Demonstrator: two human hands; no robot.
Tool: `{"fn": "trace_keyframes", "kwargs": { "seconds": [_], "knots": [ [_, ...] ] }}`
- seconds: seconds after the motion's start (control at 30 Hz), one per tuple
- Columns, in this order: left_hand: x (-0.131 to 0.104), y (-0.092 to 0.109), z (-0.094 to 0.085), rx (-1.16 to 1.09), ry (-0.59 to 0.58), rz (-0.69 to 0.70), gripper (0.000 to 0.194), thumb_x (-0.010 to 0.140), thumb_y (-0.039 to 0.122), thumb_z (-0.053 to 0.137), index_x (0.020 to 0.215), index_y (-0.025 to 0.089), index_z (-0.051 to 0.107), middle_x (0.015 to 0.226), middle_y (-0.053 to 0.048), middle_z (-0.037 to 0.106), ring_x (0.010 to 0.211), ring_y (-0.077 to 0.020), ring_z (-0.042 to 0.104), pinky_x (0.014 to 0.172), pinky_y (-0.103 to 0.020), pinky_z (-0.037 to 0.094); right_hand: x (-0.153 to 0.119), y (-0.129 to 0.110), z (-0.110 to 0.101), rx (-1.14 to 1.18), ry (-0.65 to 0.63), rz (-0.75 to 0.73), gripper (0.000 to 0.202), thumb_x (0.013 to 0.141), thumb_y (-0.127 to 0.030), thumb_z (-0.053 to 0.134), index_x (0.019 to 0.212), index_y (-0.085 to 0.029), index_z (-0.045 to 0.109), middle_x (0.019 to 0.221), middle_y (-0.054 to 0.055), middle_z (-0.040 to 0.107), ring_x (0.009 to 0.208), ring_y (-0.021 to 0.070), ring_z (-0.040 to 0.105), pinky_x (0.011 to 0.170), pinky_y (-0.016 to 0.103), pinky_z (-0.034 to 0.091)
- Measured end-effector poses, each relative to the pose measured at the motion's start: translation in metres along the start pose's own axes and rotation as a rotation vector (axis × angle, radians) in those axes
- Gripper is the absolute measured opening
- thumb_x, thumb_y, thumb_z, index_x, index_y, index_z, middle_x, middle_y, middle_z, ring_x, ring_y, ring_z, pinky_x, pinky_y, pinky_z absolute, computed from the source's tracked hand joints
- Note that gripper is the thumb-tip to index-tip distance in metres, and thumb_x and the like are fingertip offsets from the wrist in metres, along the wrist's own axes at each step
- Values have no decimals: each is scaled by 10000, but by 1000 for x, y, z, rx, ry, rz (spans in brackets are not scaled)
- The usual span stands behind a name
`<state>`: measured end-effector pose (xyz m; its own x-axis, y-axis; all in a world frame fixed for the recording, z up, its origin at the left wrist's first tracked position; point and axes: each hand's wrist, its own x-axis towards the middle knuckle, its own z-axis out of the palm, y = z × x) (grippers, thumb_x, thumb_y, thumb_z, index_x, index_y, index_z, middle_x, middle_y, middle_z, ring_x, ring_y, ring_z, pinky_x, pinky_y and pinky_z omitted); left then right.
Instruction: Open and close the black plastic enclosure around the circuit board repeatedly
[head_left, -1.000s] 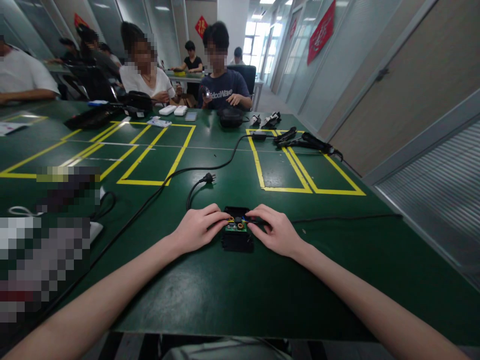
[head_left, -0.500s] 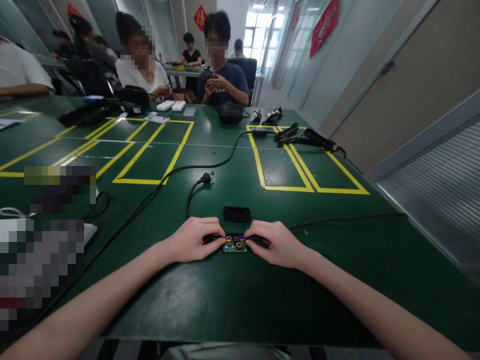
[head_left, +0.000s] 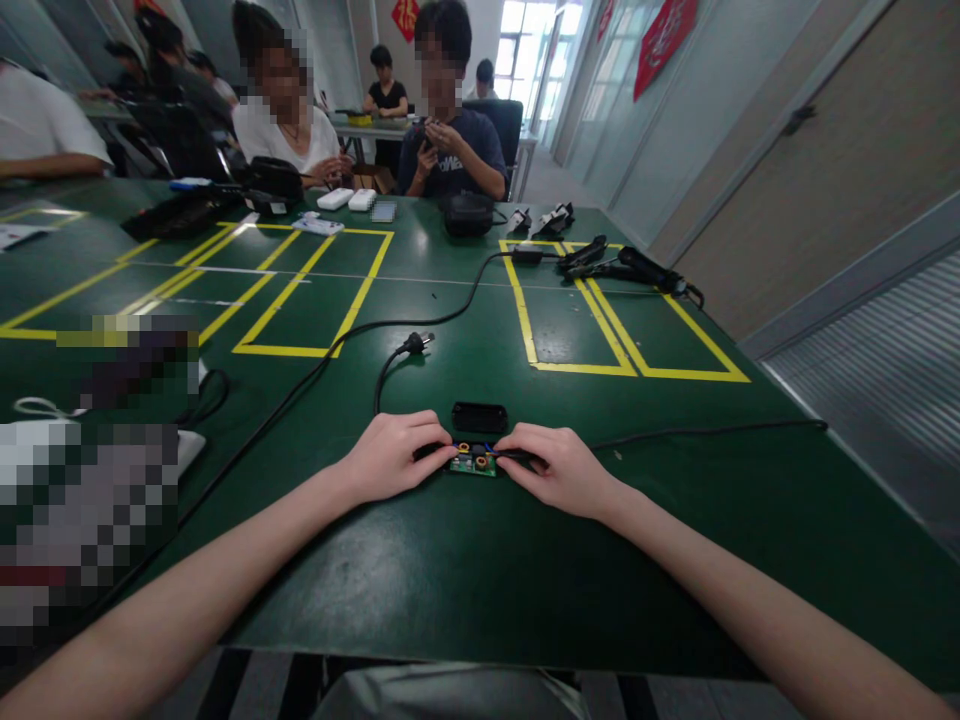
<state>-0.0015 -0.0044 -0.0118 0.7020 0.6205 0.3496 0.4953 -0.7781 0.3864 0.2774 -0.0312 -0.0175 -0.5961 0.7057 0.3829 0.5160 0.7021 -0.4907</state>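
Observation:
A small green circuit board (head_left: 472, 466) with copper-coloured coils and thin wires lies in front of me, between my two hands. My left hand (head_left: 394, 455) is closed at its left end, pinching a black power cord (head_left: 377, 388) whose plug (head_left: 417, 343) lies farther up the table. At the opposite end, my right hand (head_left: 559, 465) pinches another black cord (head_left: 705, 432), which runs off to the right. Blue and yellow wires show near the fingertips, partly covered by them. Just beyond the board sits a black plastic case half (head_left: 480, 417), its hollow side up.
A long black cable (head_left: 360, 326) crosses the green table (head_left: 360, 580) to an inline box (head_left: 527, 256). Black hair-straightener-like tools (head_left: 630, 266) lie at the far right, a black case (head_left: 469, 214) at the back. Co-workers sit opposite. Blurred items lie at left.
The view has shifted slightly, so the table and hands appear a little higher. Both hands keep their pinch at the board's ends. A co-worker opposite has raised a hand slightly.

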Motion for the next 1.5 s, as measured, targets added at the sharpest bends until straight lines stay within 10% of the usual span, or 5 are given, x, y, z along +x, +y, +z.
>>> {"fn": "trace_keyframes", "kwargs": {
  "seconds": [0.6,0.83,1.2,1.5],
  "knots": [
    [1,-2,-1,-142,40,-55,111,897,200,600,902,185,709,820,-15,702,687,-138,627,640,-243,473,0,4,2,-24,27,49,75,974,-230,638,1005,-190,694,864,33,736,571,119,590,563,253,454],
    [4,-3,-5,-143,-4,30,210,977,189,541,807,182,663,798,-44,677,795,-184,615,720,-288,491,1,5,-1,-27,51,-73,141,1004,-195,588,986,-206,728,937,75,755,816,192,719,696,298,557],
    [5,2,-13,18,-119,107,141,908,160,554,865,183,686,859,-46,688,802,-183,636,689,-276,487,4,4,-13,-151,-116,-198,180,956,-141,562,980,-190,733,956,89,742,814,206,671,708,329,551],
    [6,-12,1,42,192,-138,197,995,250,562,1002,191,751,950,-57,767,910,-217,672,843,-374,501,3,24,-6,-87,208,76,245,985,-256,594,1162,-236,763,1102,105,708,1024,266,684,896,449,580]
  ]
}}
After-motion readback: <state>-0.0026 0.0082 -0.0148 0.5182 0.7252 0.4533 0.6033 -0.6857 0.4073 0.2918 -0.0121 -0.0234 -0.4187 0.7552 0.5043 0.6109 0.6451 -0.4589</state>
